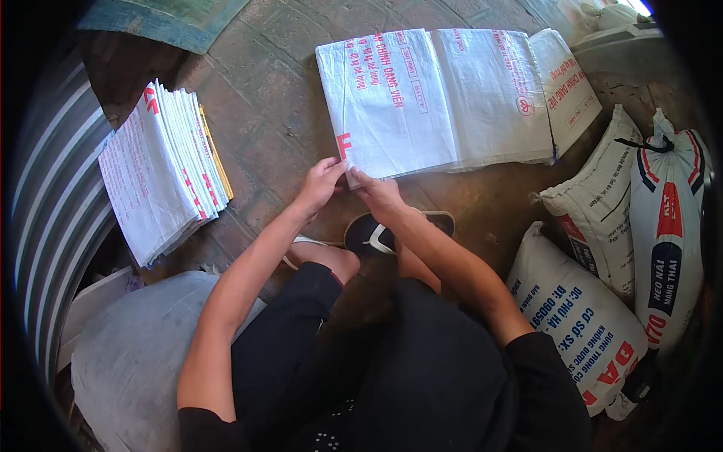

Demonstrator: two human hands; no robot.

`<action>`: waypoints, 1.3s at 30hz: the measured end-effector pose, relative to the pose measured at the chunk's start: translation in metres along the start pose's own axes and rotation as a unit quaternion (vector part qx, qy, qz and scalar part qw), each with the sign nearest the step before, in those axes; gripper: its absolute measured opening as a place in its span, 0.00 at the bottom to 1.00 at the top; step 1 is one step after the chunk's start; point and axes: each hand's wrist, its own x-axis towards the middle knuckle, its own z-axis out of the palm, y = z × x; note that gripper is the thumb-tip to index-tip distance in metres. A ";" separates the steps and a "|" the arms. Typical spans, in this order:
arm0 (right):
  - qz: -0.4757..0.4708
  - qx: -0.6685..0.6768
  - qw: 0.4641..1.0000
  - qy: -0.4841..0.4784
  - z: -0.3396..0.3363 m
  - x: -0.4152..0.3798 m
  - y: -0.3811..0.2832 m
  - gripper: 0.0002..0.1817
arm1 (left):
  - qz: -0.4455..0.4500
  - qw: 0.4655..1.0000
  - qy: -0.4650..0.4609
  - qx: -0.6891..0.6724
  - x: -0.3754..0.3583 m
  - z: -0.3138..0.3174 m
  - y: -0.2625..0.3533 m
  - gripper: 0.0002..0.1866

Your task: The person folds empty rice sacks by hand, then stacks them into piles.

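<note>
A flat white woven sack (399, 113) with red print lies on the brick floor in front of me, over more flat sacks that reach to the right. My left hand (321, 184) pinches its near left corner, fingers closed on the edge. Right beside it, my right hand (379, 196) also has thumb and fingers closed on that corner, and its fingertips are partly hidden beneath the sack. Off to the left stands a stack of folded white sacks (154, 177), with a few yellow edges at its right side.
Several filled sacks stand at the right, among them a tied one (666, 241) and a white one with blue lettering (576, 316). Corrugated metal (64, 173) curves along the left. A large grey bag (143, 346) sits near my leg. My sandals (361, 232) are below my hands.
</note>
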 end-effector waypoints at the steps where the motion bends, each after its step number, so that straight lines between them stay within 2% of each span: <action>1: 0.012 0.020 1.000 -0.017 0.000 0.001 0.002 0.27 | -0.013 0.999 -0.024 -0.033 -0.001 -0.001 0.000 0.22; 2: 0.022 0.042 0.998 -0.028 0.001 0.000 0.004 0.26 | -0.026 0.996 -0.047 -0.065 0.000 -0.004 -0.001 0.20; 4: 0.040 0.085 0.994 -0.047 0.002 -0.004 0.008 0.23 | -0.019 0.996 -0.032 -0.083 0.001 -0.006 -0.005 0.17; 6: 0.062 0.100 0.993 -0.008 0.001 -0.009 0.009 0.21 | -0.012 0.996 -0.022 -0.090 0.002 -0.006 -0.006 0.16; 8: 0.067 0.094 0.992 0.050 -0.005 -0.019 0.008 0.19 | -0.004 0.997 -0.013 -0.082 0.000 -0.009 -0.007 0.15; 11: -0.023 0.036 0.983 0.180 -0.030 -0.032 -0.015 0.24 | 0.004 0.996 0.019 -0.087 0.004 -0.014 -0.003 0.16; 13: -0.104 0.038 0.943 0.314 -0.038 -0.026 -0.048 0.27 | 0.027 0.994 0.020 -0.100 0.007 -0.017 -0.003 0.17; 15: -0.232 0.029 0.885 0.402 -0.088 0.020 -0.070 0.32 | 0.050 0.994 0.020 -0.092 0.009 -0.024 -0.006 0.18; 17: -0.256 0.013 0.797 0.547 -0.095 0.020 -0.112 0.36 | 0.075 0.995 0.015 -0.062 0.016 -0.032 -0.012 0.20; 19: -0.201 0.083 0.777 0.591 -0.085 -0.003 -0.154 0.39 | 0.090 0.994 0.038 -0.058 0.017 -0.033 -0.011 0.20; 22: -0.214 0.149 0.772 0.580 -0.109 -0.006 -0.182 0.37 | 0.103 0.991 0.061 -0.056 0.017 -0.037 -0.013 0.21; 25: -0.209 0.197 0.830 0.477 -0.162 0.005 -0.191 0.39 | 0.109 0.991 0.067 -0.050 0.016 -0.037 -0.013 0.21; 28: -0.254 0.207 0.798 0.506 -0.131 -0.013 -0.196 0.34 | 0.110 0.990 0.071 -0.045 0.014 -0.036 -0.011 0.21; 31: -0.452 0.087 0.802 0.381 -0.109 -0.025 -0.189 0.27 | 0.118 0.990 0.072 -0.031 0.015 -0.035 -0.011 0.21; 32: -0.525 0.035 0.784 0.328 -0.099 -0.029 -0.190 0.20 | 0.121 0.990 0.072 -0.024 0.014 -0.036 -0.011 0.21; 35: -0.585 -0.013 0.777 0.231 -0.048 -0.050 -0.189 0.18 | 0.118 0.990 0.076 -0.015 0.014 -0.036 -0.011 0.21; 36: -0.608 -0.036 0.761 0.224 -0.035 -0.051 -0.183 0.17 | 0.123 0.989 0.075 -0.015 0.016 -0.037 -0.012 0.21; 37: -0.633 -0.133 0.728 0.228 -0.029 -0.053 -0.176 0.17 | 0.128 0.989 0.074 -0.016 0.018 -0.039 -0.014 0.21; 38: -0.650 -0.227 0.687 0.230 -0.023 -0.053 -0.170 0.16 | 0.132 0.988 0.073 -0.016 0.019 -0.040 -0.015 0.21; 39: -0.707 -0.284 0.623 0.178 -0.010 -0.053 -0.167 0.16 | 0.126 0.989 0.073 -0.009 0.017 -0.038 -0.012 0.21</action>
